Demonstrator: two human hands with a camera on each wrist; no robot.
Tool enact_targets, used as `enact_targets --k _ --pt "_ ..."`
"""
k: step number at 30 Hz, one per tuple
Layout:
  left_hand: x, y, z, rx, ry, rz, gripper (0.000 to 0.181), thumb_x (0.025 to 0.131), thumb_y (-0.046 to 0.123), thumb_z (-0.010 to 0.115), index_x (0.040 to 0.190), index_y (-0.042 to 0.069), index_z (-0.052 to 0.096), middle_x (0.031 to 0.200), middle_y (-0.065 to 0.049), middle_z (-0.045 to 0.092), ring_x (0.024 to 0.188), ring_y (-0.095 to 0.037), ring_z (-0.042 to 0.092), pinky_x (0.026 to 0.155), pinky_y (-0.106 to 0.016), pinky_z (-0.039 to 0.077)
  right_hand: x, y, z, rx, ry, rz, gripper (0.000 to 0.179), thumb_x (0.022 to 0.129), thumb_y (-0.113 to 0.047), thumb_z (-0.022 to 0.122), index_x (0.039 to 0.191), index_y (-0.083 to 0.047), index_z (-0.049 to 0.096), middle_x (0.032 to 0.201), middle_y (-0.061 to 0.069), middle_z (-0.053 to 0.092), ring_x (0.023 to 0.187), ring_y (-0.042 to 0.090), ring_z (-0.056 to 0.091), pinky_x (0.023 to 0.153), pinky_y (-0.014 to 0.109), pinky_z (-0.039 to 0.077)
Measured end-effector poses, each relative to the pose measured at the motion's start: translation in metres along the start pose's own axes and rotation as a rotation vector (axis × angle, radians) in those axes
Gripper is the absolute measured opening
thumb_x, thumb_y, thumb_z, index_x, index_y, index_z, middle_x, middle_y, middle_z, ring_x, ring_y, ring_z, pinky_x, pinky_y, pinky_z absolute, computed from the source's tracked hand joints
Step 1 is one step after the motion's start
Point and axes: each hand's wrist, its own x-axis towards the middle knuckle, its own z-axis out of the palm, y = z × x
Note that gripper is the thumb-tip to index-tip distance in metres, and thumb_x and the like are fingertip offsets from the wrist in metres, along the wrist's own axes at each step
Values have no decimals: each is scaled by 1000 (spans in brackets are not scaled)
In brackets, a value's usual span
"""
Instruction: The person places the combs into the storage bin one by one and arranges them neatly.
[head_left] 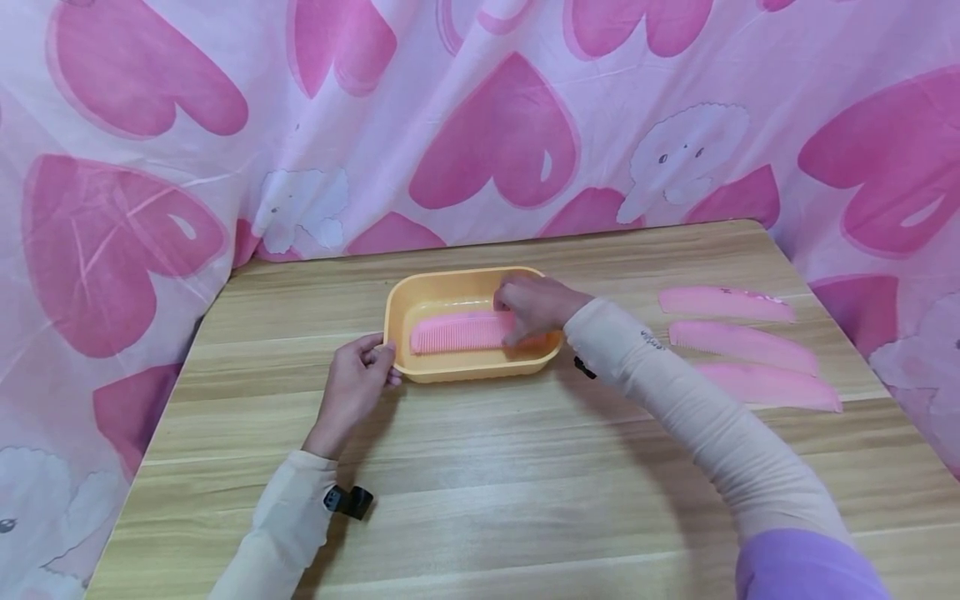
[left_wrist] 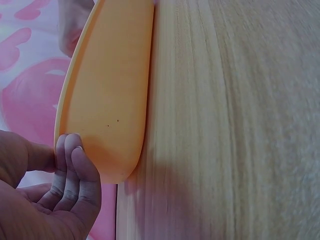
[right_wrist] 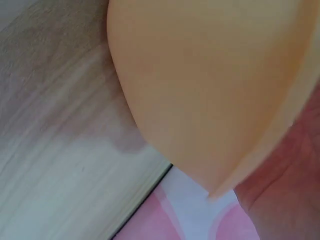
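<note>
A pink comb [head_left: 459, 333] lies in a yellow-orange plastic basin [head_left: 442, 372], teeth toward the near side. My right hand [head_left: 538, 307] reaches over the basin's right end and grips the comb's right part with curled fingers, covering that end. At the basin's left end my left hand [head_left: 358, 373] pinches the rim. In the left wrist view, the thumb is at the rim and the fingers [left_wrist: 82, 175] bend against the outer wall. The right wrist view shows mostly the basin's outer wall [right_wrist: 200, 90], with part of the right hand [right_wrist: 285, 185] behind it.
Three more pink combs, the far one [head_left: 723, 303], the middle one [head_left: 746, 346] and the near one [head_left: 780, 387], lie on the right of the wooden table [head_left: 465, 500]. The right forearm overlaps the near comb. A pink heart-print curtain [head_left: 495, 133] hangs behind the table.
</note>
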Motion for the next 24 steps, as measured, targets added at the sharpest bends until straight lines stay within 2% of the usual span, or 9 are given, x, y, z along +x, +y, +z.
enact_targets --k 6,12,15,20,24 --pt "0 0 1 -16 -5 -2 40 104 10 53 139 -11 52 87 -17 68 66 -9 65 63 -21 60 -15 2 -12 56 -9 -20 50 84 -21 83 125 2 65 128 12 59 114 28 59 100 42 52" --pt "0 0 0 -9 -7 -9 41 105 11 53 140 -10 51 89 -16 69 68 -9 65 65 -22 61 -35 18 -31 105 91 -114 43 87 -12 79 122 8 65 123 20 63 110 37 61 97 46 54" --pt "-1 0 0 -8 -6 -14 42 105 11 53 141 -9 50 90 -16 69 69 -9 65 65 -22 61 -45 27 -39 139 148 -123 43 86 -12 80 120 10 65 120 22 63 109 39 61 96 48 54" --pt "-1 1 0 -22 -8 -13 42 105 11 53 141 -10 50 89 -17 68 68 -9 65 65 -21 60 -64 48 -51 124 226 -43 43 83 -12 83 118 8 66 116 20 63 107 38 60 92 48 55" --pt "-1 2 0 -23 -7 -19 42 105 11 53 141 -10 50 89 -16 68 70 -10 65 65 -21 60 -84 71 -56 110 240 27 43 83 -11 83 117 9 66 115 21 63 107 38 60 92 50 54"
